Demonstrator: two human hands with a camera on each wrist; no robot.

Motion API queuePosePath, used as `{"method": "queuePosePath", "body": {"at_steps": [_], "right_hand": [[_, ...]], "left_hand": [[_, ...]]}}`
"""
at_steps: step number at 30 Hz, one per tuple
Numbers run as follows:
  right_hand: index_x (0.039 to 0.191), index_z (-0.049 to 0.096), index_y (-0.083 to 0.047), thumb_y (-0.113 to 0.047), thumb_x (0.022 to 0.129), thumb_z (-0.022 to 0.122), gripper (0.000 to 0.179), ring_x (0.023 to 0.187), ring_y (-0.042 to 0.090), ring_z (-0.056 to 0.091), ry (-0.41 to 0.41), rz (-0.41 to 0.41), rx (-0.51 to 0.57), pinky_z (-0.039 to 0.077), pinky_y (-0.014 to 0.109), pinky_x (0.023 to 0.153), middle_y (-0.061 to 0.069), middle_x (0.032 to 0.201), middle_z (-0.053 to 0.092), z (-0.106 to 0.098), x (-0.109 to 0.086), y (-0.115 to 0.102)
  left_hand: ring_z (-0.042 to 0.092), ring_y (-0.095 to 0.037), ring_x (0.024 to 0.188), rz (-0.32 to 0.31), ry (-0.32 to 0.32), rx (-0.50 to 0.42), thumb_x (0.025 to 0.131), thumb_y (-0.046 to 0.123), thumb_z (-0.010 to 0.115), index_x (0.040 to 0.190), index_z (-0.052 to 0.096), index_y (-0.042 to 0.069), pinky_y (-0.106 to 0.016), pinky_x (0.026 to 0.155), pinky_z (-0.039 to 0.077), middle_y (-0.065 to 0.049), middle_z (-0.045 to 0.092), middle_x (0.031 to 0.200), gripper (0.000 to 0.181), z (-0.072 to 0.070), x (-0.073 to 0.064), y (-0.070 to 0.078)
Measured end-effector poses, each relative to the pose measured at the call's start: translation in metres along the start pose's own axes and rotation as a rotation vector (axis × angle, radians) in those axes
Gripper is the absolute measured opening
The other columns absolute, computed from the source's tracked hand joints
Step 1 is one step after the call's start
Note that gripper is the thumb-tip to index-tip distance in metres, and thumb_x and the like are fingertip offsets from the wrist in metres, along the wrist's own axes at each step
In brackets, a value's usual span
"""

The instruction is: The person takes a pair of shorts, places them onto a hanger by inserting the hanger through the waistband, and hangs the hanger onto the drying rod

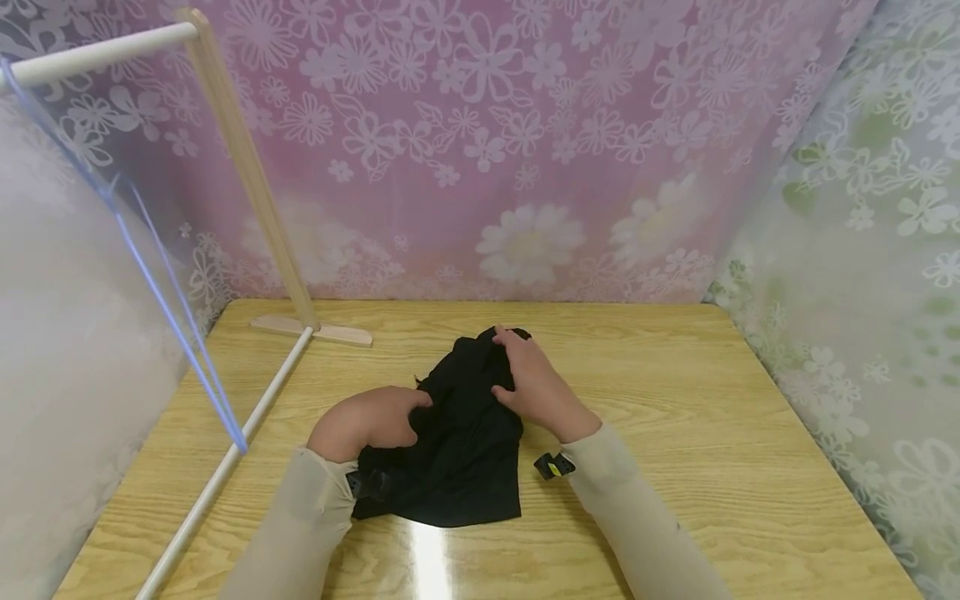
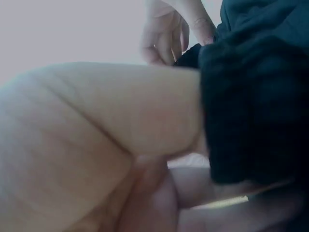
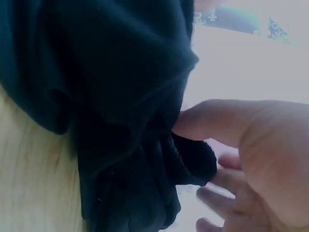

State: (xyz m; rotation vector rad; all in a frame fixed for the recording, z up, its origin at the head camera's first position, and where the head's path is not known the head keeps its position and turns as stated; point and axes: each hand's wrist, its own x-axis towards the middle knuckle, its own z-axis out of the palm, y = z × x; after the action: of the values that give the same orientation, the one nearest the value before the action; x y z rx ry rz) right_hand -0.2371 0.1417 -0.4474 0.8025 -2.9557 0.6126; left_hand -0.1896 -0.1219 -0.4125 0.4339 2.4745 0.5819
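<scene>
A: Location of the cloth (image 1: 468, 450)?

B: On the table (image 1: 660, 375), between both hands. Black, creased, narrower at the far end; the near edge lies spread on the wood.

A: State of the left hand (image 1: 371, 421)?

B: At the cloth's left side. The wrist view shows the thumb reaching the edge of a gathered band (image 2: 251, 116), other fingers running beneath it. The tips are hidden by fabric; I cannot tell whether they pinch.

A: The right hand (image 1: 540, 383)?

B: At the far right part of the cloth. Thumb and fingers stand apart, the thumb touching the fabric; the fingers are beside a small fold.

A: Clothing?

B: Pale sleeves (image 1: 296, 517). A black device (image 1: 555, 467) with a yellow mark sits at the right cuff.

A: Surroundings?

B: A wooden rack (image 1: 251, 158) with white bars stands on the left, its foot on the table. A blue loop (image 1: 172, 308) hangs from the top bar. Behind is a pink floral backdrop (image 1: 420, 192).
</scene>
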Motion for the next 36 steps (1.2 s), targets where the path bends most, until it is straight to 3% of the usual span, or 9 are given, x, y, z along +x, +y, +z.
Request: {"method": "queuePosePath", "body": {"at_steps": [3,8,11,14,17,23,26,32,36], "right_hand": [[0.155,0.041,-0.003,-0.019,0.095,0.077,0.072,0.133,0.030,0.055,-0.035,-0.036,-0.065,0.028,0.055,0.121,0.012,0.138,0.062,0.002,-0.001,-0.001],[0.133,0.068,-0.012,-0.025,0.097,0.075,0.039,0.091,0.026,0.063,-0.064,-0.033,-0.185,0.052,0.047,0.090,0.004,0.100,0.067,0.006,-0.001,-0.001],[0.110,0.077,-0.015,-0.030,0.098,0.073,0.019,0.085,0.023,0.064,-0.044,0.000,-0.181,0.054,0.042,0.080,0.002,0.097,0.068,0.005,-0.003,0.000],[0.087,0.073,-0.015,-0.037,0.101,0.068,0.027,0.072,0.020,0.058,0.006,0.059,-0.100,0.049,0.037,0.068,0.002,0.087,0.062,-0.001,-0.005,-0.001],[0.081,0.063,-0.014,-0.045,0.102,0.063,0.038,0.064,0.020,0.046,0.067,0.118,-0.005,0.039,0.035,0.061,0.003,0.082,0.052,-0.009,-0.006,-0.003],[0.102,0.064,-0.007,-0.047,0.105,0.058,0.040,0.072,0.021,0.047,0.148,0.176,0.097,0.041,0.036,0.065,0.007,0.094,0.052,-0.019,-0.006,-0.005],[0.102,0.062,-0.009,-0.044,0.106,0.057,0.036,0.065,0.022,0.046,0.206,0.162,0.148,0.041,0.037,0.063,0.007,0.083,0.051,-0.023,-0.006,-0.007],[0.104,0.053,-0.013,-0.040,0.107,0.057,0.027,0.051,0.017,0.036,0.226,0.081,0.210,0.035,0.034,0.055,0.001,0.064,0.039,-0.030,-0.010,-0.014],[0.112,0.055,-0.012,-0.027,0.102,0.059,0.018,0.055,0.018,0.042,0.152,0.033,0.240,0.040,0.035,0.059,0.002,0.074,0.053,-0.034,-0.014,-0.018]], "left_hand": [[0.054,-0.028,0.133,0.030,-0.017,0.016,0.093,-0.005,0.059,0.146,0.057,0.009,-0.046,0.104,0.047,-0.011,0.055,0.149,0.055,0.000,0.002,0.000],[0.070,-0.022,0.088,0.005,-0.067,-0.075,0.091,0.008,0.072,0.138,0.061,0.008,-0.042,0.089,0.054,-0.009,0.063,0.131,0.048,0.002,0.002,0.000],[0.069,-0.020,0.068,-0.014,-0.090,-0.116,0.086,0.019,0.082,0.118,0.068,0.006,-0.038,0.076,0.055,-0.006,0.068,0.111,0.038,0.004,0.000,-0.001],[0.065,-0.020,0.064,-0.004,-0.051,-0.092,0.086,0.017,0.081,0.089,0.066,0.008,-0.035,0.065,0.048,-0.003,0.063,0.086,0.017,0.001,-0.002,-0.003],[0.057,-0.019,0.066,0.026,0.049,-0.048,0.091,0.014,0.071,0.081,0.059,0.011,-0.034,0.063,0.040,-0.002,0.053,0.076,0.017,-0.004,-0.002,-0.006],[0.044,-0.020,0.063,0.020,0.248,-0.039,0.104,0.025,0.052,0.098,0.052,0.012,-0.036,0.062,0.037,-0.005,0.048,0.076,0.015,-0.015,-0.002,-0.009],[0.044,-0.021,0.059,0.006,0.359,-0.099,0.106,0.027,0.049,0.107,0.049,0.013,-0.036,0.059,0.037,-0.006,0.049,0.075,0.015,-0.020,-0.005,-0.005],[0.058,-0.029,0.075,0.042,0.753,-0.244,0.105,0.030,0.055,0.123,0.047,0.013,-0.044,0.070,0.048,-0.011,0.063,0.098,0.025,-0.026,-0.014,0.006],[0.063,-0.034,0.094,0.081,1.025,-0.335,0.100,0.026,0.064,0.121,0.053,0.010,-0.051,0.087,0.050,-0.013,0.065,0.113,0.029,-0.026,-0.017,0.009]]}}
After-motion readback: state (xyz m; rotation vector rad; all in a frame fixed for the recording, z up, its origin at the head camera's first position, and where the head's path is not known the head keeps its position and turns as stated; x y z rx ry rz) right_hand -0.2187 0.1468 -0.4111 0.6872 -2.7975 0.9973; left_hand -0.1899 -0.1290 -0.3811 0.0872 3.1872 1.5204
